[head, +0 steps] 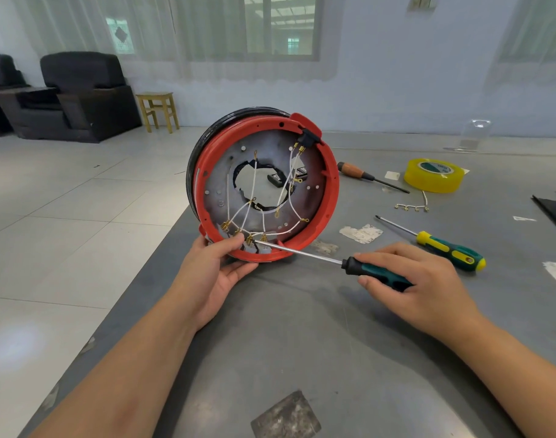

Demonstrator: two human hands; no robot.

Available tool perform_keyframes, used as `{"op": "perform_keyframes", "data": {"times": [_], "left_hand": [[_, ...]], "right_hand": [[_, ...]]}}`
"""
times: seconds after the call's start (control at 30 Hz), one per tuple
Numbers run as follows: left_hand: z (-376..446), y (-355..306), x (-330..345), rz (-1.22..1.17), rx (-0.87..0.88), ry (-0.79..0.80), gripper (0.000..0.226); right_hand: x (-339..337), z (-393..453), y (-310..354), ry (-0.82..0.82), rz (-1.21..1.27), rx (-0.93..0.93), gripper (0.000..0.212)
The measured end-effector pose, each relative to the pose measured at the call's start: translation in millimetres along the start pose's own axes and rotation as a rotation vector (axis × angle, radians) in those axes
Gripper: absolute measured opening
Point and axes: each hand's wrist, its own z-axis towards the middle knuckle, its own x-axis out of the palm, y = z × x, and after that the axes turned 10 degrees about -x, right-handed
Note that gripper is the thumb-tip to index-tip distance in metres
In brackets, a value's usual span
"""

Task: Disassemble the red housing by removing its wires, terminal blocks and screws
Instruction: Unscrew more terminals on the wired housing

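Observation:
The round red housing (330, 197) stands on edge at the table's left side, its open face toward me. White wires (286, 184) with brass terminals cross its grey metal plate. A white terminal block (264, 248) sits at the housing's bottom rim. My left hand (221, 263) grips that bottom rim, thumb inside by the terminals. My right hand (409, 279) holds a green-and-black screwdriver (374, 273) by the handle. Its shaft tip touches the terminals at the bottom of the housing.
On the grey table (302, 343) to the right lie a yellow-green screwdriver (450, 248), a wooden-handled screwdriver (365, 175), a roll of yellow tape (434, 181) and a loose wire with terminals (412, 207). The table's left edge is close to the housing. Chairs and a stool stand far left.

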Motion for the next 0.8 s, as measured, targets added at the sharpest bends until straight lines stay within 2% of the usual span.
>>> {"op": "perform_keyframes", "data": {"times": [0.17, 0.4, 0.63, 0.8], "left_hand": [[1.4, 0.0, -3.4, -0.033, -0.028, -0.034, 0.019], [1.8, 2.8, -4.7, -0.026, 0.01, -0.043, 0.019], [4.9, 3.4, -7.8, -0.041, 0.022, -0.029, 0.027], [5.0, 3.6, -7.8, -0.052, 0.061, -0.016, 0.051]], "right_hand": [[-4.1, 3.1, -2.2, -0.014, 0.03, -0.013, 0.038], [-12.5, 7.9, -1.3, 0.029, 0.111, 0.001, 0.044], [-18.9, 14.6, 3.5, -0.178, 0.526, 0.306, 0.041], [-16.0, 20.9, 8.2, -0.338, 0.736, 0.45, 0.054]]}}
